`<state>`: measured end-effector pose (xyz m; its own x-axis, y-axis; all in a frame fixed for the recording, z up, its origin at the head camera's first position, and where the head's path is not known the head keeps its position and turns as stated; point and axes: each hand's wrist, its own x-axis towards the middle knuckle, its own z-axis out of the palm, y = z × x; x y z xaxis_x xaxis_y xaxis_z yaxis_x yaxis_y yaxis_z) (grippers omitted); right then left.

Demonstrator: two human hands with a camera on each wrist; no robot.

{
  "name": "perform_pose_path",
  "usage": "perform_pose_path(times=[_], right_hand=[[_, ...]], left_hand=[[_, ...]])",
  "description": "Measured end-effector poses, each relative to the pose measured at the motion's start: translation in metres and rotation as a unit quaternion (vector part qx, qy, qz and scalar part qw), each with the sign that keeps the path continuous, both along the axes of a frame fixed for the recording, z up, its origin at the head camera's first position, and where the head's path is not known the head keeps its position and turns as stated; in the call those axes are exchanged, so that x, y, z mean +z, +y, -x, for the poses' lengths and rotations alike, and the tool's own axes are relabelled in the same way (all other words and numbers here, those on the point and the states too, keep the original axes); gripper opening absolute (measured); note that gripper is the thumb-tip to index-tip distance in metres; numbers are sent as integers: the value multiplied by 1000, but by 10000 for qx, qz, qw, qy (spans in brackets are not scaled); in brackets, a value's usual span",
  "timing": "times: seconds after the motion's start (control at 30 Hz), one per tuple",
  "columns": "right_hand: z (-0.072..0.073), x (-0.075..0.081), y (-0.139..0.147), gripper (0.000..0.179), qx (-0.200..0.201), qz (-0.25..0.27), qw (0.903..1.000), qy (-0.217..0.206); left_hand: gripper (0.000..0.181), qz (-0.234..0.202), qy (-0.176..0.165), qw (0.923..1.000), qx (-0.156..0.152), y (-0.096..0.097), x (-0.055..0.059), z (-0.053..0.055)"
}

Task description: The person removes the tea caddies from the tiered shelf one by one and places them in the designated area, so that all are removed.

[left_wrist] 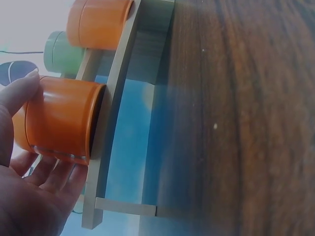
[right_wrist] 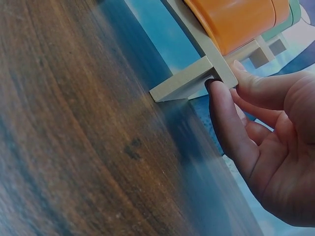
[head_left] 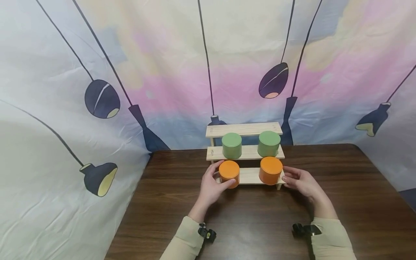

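Note:
A three-tier wooden stand bears four lidded tins, two green above two orange. My left hand holds the left orange tin, its thumb across the front and its fingers round the far side. That tin rests at the end of the lowest board in the left wrist view. At the other end, my right hand pinches the tip of the lowest board between thumb and finger. Just inside that grip stands the right orange tin.
On the middle tier stand a left green tin and a right green tin. The top board carries nothing. A dark wooden table lies beneath, with a lamp-patterned cloth hanging behind it.

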<state>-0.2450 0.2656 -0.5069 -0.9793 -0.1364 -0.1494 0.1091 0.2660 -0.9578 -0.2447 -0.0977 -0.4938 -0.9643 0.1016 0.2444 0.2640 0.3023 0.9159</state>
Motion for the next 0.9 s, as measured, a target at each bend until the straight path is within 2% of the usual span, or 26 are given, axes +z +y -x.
perform_pose_path(times=[0.5, 0.7, 0.9], right_hand=[[0, 2, 0, 69, 7, -26, 10000, -15], [1, 1, 0, 68, 27, 37, 10000, -2], [0, 0, -1, 68, 22, 29, 10000, -12]], left_hand=[[76, -201, 88, 9997, 85, -7, 3, 0], [76, -337, 150, 9990, 249, -21, 6, 0], [77, -340, 153, 9989, 297, -48, 3, -4]])
